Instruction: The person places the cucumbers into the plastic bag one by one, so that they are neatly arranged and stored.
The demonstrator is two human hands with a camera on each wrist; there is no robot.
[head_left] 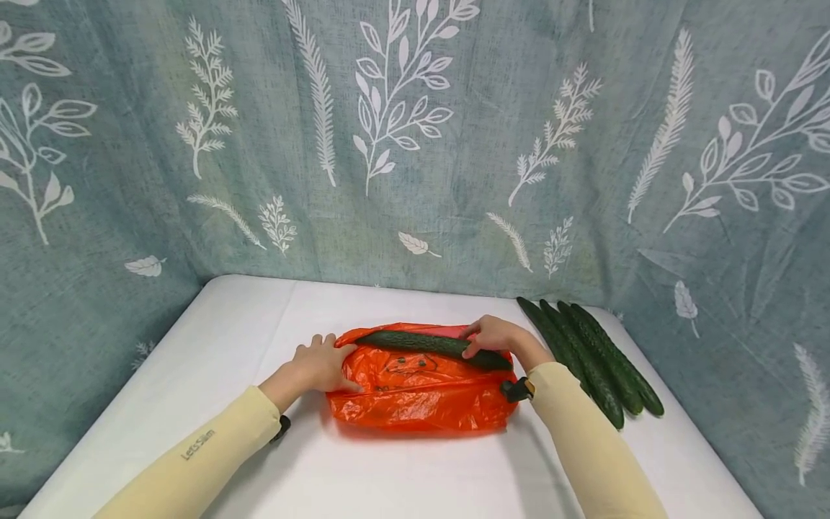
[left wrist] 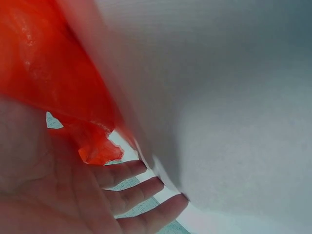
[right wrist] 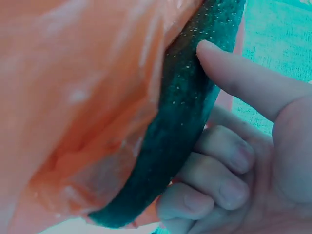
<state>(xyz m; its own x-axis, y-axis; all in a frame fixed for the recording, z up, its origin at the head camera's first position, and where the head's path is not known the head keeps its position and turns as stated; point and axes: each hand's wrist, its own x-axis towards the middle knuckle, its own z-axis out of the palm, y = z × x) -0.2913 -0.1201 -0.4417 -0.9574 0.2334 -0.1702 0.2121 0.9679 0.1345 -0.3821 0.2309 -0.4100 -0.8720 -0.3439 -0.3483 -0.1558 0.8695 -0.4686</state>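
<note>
A red-orange plastic bag [head_left: 415, 411] lies on the white table, its mouth showing a long dark green cucumber [head_left: 421, 343] lengthwise in it. My right hand [head_left: 496, 335] holds this cucumber near its right end. In the right wrist view, the thumb [right wrist: 234, 73] lies on the cucumber [right wrist: 178, 112] and curled fingers are on its other side. At the bag's left end, my left hand [head_left: 318, 366] touches the rim with thumb and forefinger spread apart. The left wrist view shows its other fingers [left wrist: 141, 195] straight, beside the bag [left wrist: 53, 58].
Several more cucumbers [head_left: 583, 353] lie side by side at the table's right, beyond my right forearm. A patterned grey-green cloth [head_left: 415, 158] stands behind and beside the white table [head_left: 246, 310].
</note>
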